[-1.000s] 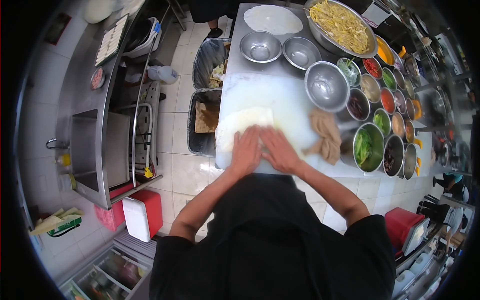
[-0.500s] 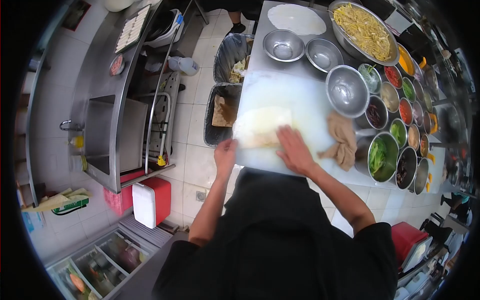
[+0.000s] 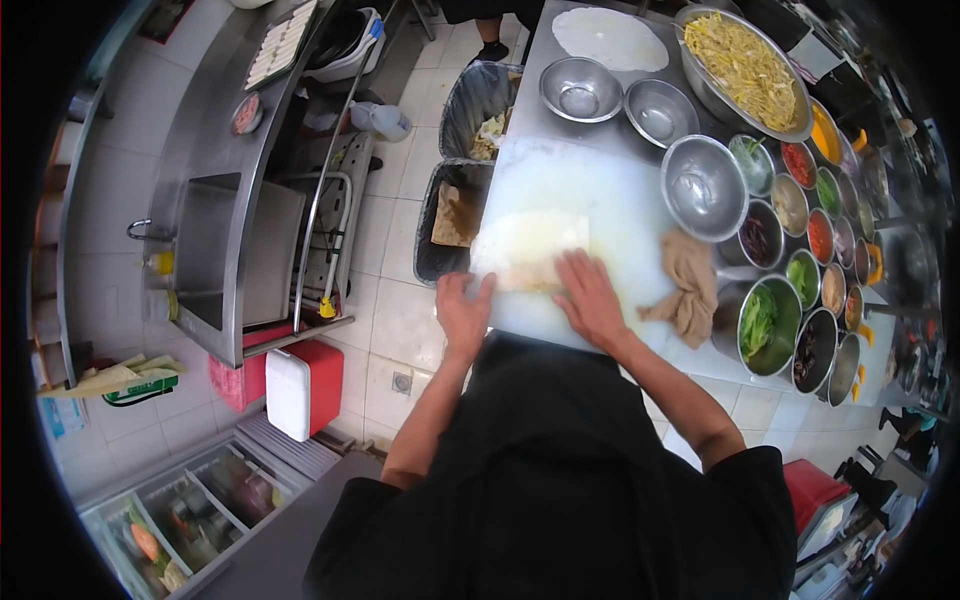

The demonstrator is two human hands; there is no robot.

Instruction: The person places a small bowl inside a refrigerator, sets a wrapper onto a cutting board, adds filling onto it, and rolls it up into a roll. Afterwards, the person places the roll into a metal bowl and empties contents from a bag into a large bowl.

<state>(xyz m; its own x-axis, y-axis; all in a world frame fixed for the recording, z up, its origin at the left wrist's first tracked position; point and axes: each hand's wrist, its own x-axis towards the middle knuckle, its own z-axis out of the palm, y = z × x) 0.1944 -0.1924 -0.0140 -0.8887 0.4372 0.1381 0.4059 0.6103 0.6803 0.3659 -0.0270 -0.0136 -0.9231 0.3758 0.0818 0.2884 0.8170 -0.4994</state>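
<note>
A pale, thin dough wrapper (image 3: 535, 238) lies on the white cutting board (image 3: 630, 205), its near edge folded over into a flat strip with some filling showing through. At the strip's right end, my right hand (image 3: 592, 300) rests with fingers stretched out, the fingertips touching the dough. My left hand (image 3: 464, 312) is at the strip's left end by the board's edge, thumb and fingers apart, with nothing visible in it. Whether its fingertips touch the dough is hard to tell. A crumpled brown cloth (image 3: 686, 290) lies to the right of my right hand.
Empty steel bowls (image 3: 703, 188) stand beyond the board, near a large bowl of shredded yellow filling (image 3: 742, 75). Several ingredient pots (image 3: 770, 325) crowd the right side. Another round wrapper (image 3: 610, 40) lies at the far end. Lined bins (image 3: 430, 255) stand left of the table.
My left hand has opened, its thumb and fingers now spread where they were pinched at the wrapper's left edge. My right hand stays on the right end. The whole view has shifted slightly.
</note>
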